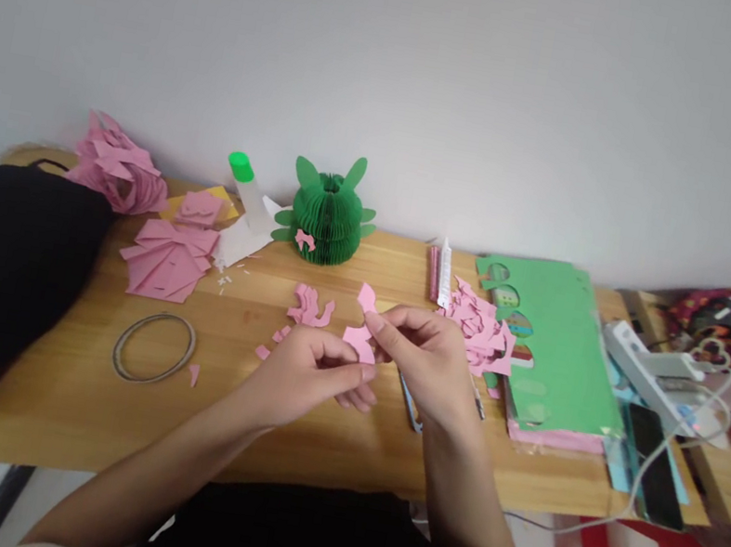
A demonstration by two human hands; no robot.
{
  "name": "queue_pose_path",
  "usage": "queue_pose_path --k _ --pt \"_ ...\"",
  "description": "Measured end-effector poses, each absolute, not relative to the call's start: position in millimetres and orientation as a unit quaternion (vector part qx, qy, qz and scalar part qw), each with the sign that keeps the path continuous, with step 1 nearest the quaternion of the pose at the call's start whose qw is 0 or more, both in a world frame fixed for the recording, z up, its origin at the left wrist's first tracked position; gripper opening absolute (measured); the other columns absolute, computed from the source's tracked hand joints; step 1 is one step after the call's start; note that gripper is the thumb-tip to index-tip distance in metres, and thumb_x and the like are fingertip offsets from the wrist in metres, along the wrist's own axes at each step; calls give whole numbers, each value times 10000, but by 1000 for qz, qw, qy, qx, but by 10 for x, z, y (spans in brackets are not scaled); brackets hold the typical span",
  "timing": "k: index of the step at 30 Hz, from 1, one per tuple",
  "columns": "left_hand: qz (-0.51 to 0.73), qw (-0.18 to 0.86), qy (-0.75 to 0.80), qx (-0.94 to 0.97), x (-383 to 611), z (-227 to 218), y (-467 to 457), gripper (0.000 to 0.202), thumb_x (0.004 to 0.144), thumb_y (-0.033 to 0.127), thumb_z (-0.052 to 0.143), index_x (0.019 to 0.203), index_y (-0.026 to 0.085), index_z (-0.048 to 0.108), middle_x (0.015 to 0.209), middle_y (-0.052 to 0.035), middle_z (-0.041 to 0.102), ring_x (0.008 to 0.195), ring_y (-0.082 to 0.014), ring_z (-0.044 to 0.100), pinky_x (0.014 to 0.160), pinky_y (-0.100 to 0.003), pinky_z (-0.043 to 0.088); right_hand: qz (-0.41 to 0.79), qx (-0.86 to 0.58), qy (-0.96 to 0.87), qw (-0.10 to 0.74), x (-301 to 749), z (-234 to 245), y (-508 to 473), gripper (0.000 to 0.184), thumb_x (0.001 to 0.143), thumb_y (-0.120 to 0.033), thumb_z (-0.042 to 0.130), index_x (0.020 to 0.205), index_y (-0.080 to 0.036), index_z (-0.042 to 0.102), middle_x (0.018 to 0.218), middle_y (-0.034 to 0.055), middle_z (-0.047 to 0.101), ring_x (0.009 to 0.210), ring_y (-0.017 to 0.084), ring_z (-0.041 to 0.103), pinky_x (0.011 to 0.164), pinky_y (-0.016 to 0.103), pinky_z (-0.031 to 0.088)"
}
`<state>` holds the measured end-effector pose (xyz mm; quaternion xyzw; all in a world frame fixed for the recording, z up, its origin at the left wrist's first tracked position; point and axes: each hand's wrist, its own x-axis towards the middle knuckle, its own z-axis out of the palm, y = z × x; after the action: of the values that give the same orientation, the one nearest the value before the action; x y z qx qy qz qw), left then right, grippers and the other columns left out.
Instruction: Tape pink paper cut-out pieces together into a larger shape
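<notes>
Between my two hands, above the middle of the table, is a pink paper cutout [360, 337] with curved edges. My left hand [312, 373] pinches its lower end between thumb and fingers. From the other side my right hand [421, 349] grips the paper, thumb on top. Just behind my left hand lie curved pink paper pieces [310, 306] and small scraps. Farther back stands a green honeycomb paper figure [326, 221] with leaf-shaped parts and a small pink piece on its front. A heap of pink paper offcuts [476, 326] sits beyond my right hand.
On the left are a roll of tape [154, 349], folded pink paper [170, 263], a glue bottle with a green cap [247, 182] and a black cloth [2, 285]. At right lie green paper sheets [556, 354], a phone [653, 466] and a white power strip [648, 375] with a cable.
</notes>
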<state>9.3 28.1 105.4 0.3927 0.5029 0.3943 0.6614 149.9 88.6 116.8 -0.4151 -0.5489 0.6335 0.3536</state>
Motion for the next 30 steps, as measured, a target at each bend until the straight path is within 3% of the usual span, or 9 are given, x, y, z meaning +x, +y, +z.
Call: queue_pose_path --k 5,16,21,26,30 --pt "414 680 481 368 166 941 253 253 716 371 793 607 160 706 606 -40 735 534 -142 689 571 -234 570 642 -415 -546 343 1543 1084 881 349 680 -451 820 576 -172 639 535 -30 577 505 85 489 506 229 407" --pt "391 748 435 314 200 610 197 323 720 421 808 726 120 691 673 -38 723 615 -128 670 614 -230 516 629 -474 -535 306 1661 825 858 419 677 -543 788 579 -172 619 498 -29 567 441 85 474 453 229 402" --pt "403 795 361 274 170 606 155 331 744 428 785 786 117 679 618 -9 654 572 -112 617 597 -235 475 636 -450 -538 321 1768 811 832 451 750 -604 711 621 -177 645 529 -12 586 487 98 516 492 233 432" --pt "411 831 294 235 150 622 143 248 745 367 741 766 135 655 558 12 577 527 -116 576 553 -243 448 680 -394 -514 343 1804 756 771 382 737 -589 741 780 -210 723 713 21 680 603 131 593 533 255 476" --pt "399 848 256 238 139 648 140 282 744 409 699 743 129 670 578 -22 609 532 -142 596 546 -259 446 665 -361 -523 391 1758 776 689 282 729 -483 799 909 -274 736 834 5 703 737 137 625 694 288 531"
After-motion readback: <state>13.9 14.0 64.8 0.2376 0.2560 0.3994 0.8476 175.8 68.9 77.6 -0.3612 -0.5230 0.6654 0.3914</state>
